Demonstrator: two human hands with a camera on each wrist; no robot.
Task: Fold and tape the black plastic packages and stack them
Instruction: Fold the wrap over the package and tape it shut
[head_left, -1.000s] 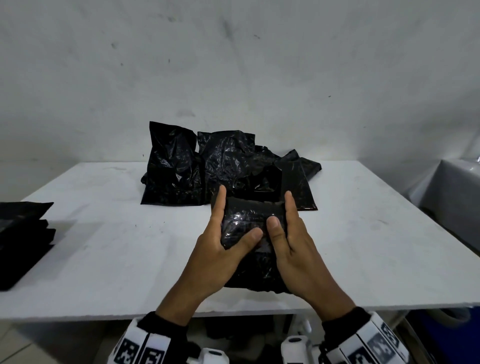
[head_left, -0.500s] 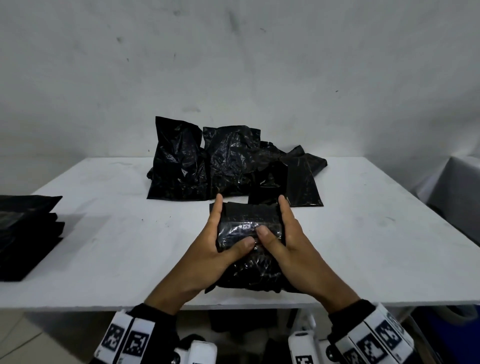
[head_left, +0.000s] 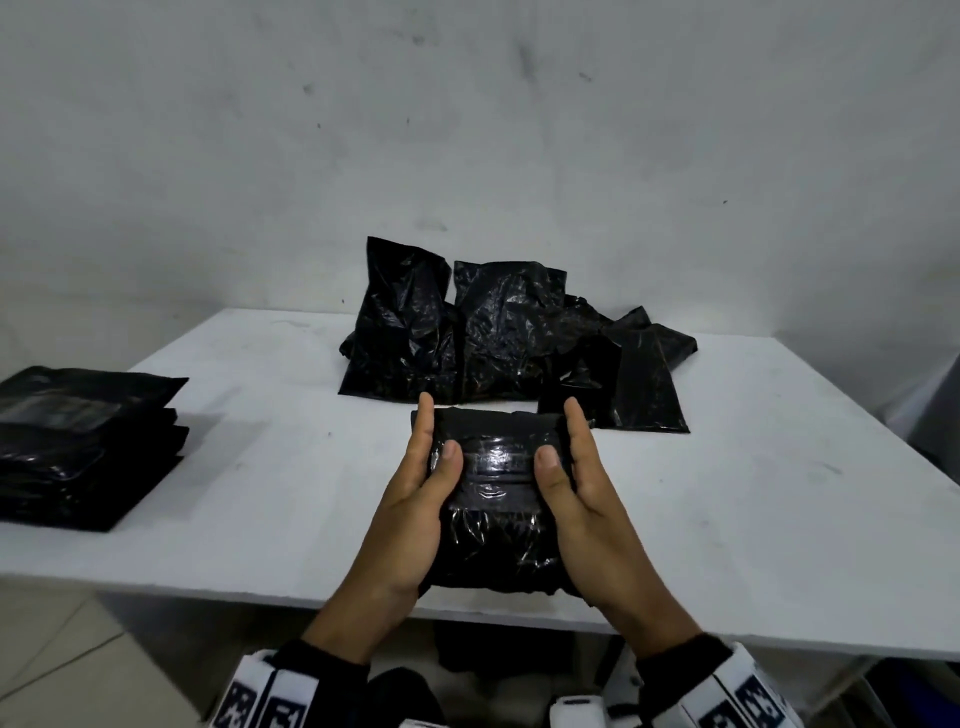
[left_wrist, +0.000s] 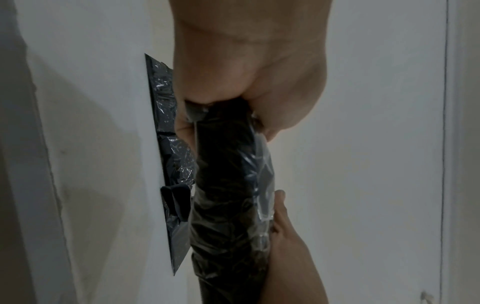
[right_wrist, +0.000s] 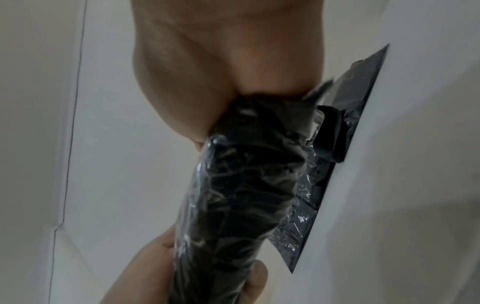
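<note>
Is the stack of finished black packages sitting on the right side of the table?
No, the stack of folded packages sits at the table's left edge in the head view.

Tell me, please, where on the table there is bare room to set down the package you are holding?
Bare table lies between the stack at the left edge and the held package. More lies right of the right hand, toward the right edge. The back middle is crowded by the loose bags.

Stack (head_left: 78, 447) of folded packages cut off left.
</note>
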